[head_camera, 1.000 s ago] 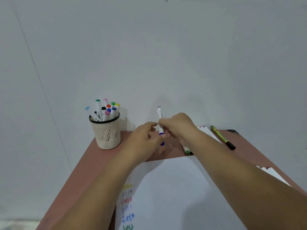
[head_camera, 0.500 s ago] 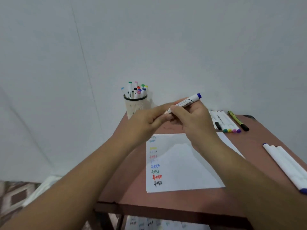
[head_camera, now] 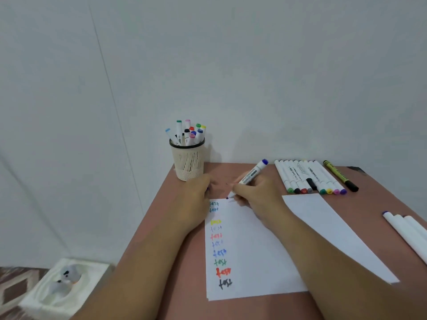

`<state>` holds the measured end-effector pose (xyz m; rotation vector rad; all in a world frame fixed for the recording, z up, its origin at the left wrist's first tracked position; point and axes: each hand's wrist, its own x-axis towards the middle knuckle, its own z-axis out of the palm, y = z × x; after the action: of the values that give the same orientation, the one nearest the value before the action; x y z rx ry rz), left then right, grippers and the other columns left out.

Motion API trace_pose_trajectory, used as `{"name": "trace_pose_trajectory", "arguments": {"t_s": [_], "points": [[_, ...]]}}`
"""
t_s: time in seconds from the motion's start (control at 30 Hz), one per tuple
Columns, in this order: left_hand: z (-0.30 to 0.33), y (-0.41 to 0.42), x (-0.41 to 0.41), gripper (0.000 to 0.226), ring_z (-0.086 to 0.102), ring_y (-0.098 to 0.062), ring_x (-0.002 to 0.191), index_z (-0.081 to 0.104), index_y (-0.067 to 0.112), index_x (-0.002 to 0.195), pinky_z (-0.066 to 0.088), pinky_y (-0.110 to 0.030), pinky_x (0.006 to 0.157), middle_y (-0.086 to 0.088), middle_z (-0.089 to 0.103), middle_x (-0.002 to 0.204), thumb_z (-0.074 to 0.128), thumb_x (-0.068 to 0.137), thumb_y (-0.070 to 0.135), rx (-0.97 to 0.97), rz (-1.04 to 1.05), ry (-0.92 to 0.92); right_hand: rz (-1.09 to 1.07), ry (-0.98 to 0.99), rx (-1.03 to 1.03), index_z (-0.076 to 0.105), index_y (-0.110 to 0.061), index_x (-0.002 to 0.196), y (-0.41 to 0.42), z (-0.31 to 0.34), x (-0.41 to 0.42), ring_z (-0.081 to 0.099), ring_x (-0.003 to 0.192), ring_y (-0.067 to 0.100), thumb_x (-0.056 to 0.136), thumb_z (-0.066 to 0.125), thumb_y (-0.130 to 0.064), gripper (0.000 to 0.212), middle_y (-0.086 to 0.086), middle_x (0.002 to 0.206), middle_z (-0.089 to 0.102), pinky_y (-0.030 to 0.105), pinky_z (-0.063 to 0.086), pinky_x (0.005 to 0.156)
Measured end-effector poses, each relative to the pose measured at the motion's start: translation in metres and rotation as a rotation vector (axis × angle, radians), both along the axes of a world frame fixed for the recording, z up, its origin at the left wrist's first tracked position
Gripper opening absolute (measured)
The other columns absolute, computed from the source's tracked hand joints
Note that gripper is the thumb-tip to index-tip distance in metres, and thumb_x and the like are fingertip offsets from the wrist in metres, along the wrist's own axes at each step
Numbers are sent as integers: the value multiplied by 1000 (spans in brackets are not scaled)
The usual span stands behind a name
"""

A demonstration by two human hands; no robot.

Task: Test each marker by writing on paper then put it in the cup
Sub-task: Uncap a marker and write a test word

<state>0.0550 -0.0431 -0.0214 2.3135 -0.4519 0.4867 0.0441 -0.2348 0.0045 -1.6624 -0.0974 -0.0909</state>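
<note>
Far left, down on the floor, a white box sat with something grey in it, too blurred to name. Up on the brown table, the mesh cup stood at the back left corner against the wall, packed with capped markers. Just beside it, my left hand lay flat at the top left corner of the paper, fingers curled; a bit of purple showed at them, though I couldn't tell what they held. A column of coloured "test" words ran down the sheet's left edge. My right hand gripped the purple marker, tip down right at the top edge of the paper, back end tilted up and right. Further right, a row of markers lay side by side, a yellow pen just beyond them, and more white markers at the right edge.
</note>
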Motion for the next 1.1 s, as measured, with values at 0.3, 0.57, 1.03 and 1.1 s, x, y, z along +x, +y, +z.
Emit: {"name": "trace_pose_trajectory", "arguments": {"t_s": [0.3, 0.57, 1.03, 1.1], "points": [[-16, 3, 19, 35, 48, 0, 78, 73, 25, 88, 36, -16, 67, 17, 49, 80, 54, 77, -2, 182, -40, -74, 56, -48, -154, 69, -13, 77, 0, -9, 10, 62, 62, 18, 85, 75, -12, 10, 4, 65, 67, 39, 55, 69], [-9, 0, 11, 37, 53, 1, 80, 59, 34, 87, 38, -17, 68, 19, 54, 87, 55, 83, -2, 144, -47, -5, 22, -40, -195, 68, -17, 73, 1, -12, 13, 57, 58, 16, 82, 73, -14, 11, -3, 61, 61, 36, 51, 63], [-11, 0, 11, 26, 55, -3, 78, 61, 25, 88, 47, -29, 67, 18, 57, 84, 55, 81, 1, 137, -44, -48, -71, -41, -269, 66, -17, 74, 0, -12, 11, 51, 57, 14, 82, 71, -16, 10, -7, 60, 58, 33, 44, 58], [-10, 0, 10, 40, 53, -2, 79, 62, 31, 89, 43, -26, 68, 21, 54, 82, 51, 81, -6, 125, -48, -48, -93, -43, -258, 66, -17, 76, 0, -13, 11, 52, 58, 14, 84, 73, -18, 10, -6, 62, 59, 32, 45, 57]]}}
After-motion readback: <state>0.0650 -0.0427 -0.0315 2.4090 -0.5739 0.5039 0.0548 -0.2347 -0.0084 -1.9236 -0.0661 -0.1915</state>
